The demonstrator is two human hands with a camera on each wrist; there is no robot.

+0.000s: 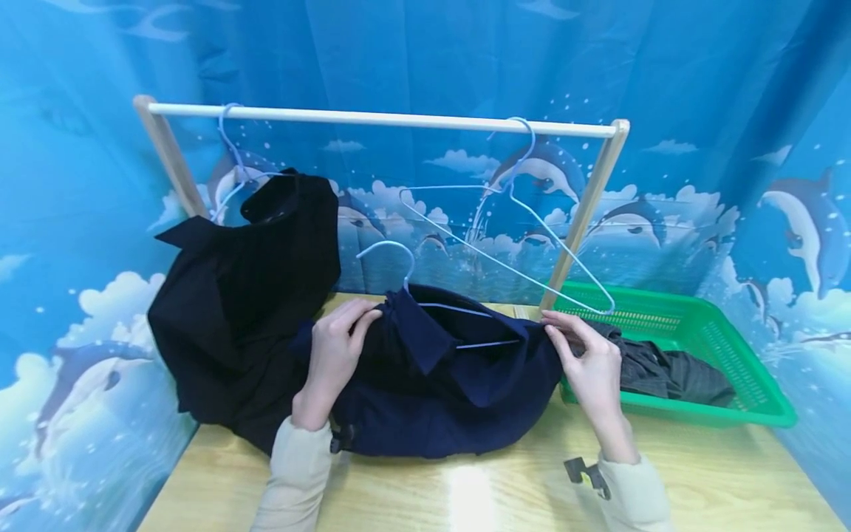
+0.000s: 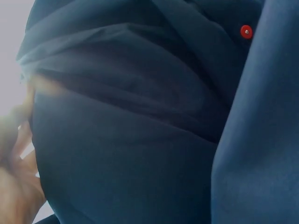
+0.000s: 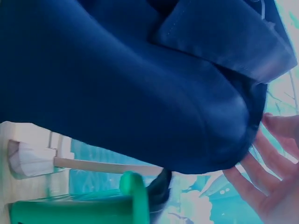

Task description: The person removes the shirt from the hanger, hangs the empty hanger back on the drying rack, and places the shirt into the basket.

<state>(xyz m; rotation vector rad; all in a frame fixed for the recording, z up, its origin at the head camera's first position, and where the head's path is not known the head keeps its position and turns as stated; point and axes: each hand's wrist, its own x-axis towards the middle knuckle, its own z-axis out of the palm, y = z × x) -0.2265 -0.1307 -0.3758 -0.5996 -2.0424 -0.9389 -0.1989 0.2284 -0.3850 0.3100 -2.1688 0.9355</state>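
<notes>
A pale wooden tabletop [image 1: 479, 495] fills the lower view, closed in on all sides by a blue curtain [image 1: 731, 89] printed with dolphins and clouds. A wooden drying rack [image 1: 379, 118] stands across the back of the tabletop, its rail running from 10 o'clock to 2 o'clock. A black garment [image 1: 246, 295] hangs from a hanger at the rail's left end and spills onto the tabletop. An empty wire hanger [image 1: 505, 222] hangs near the rail's right end. A green plastic basket [image 1: 725, 332] sits at 3 o'clock against the right edge, holding a grey garment [image 1: 671, 369].

At the centre lies a navy shirt [image 1: 439, 377] with a light blue hanger [image 1: 399, 258] threaded into its collar, the hook standing up. The left hand [image 1: 335, 347] pinches the shirt's left shoulder, fingers clamped on the cloth. The right hand [image 1: 588, 358] grips the right shoulder at the hanger's end, fingers curled on the fabric just beside the basket's rim.

Bare tabletop lies open toward 6 o'clock, between the sleeves and the near edge.
</notes>
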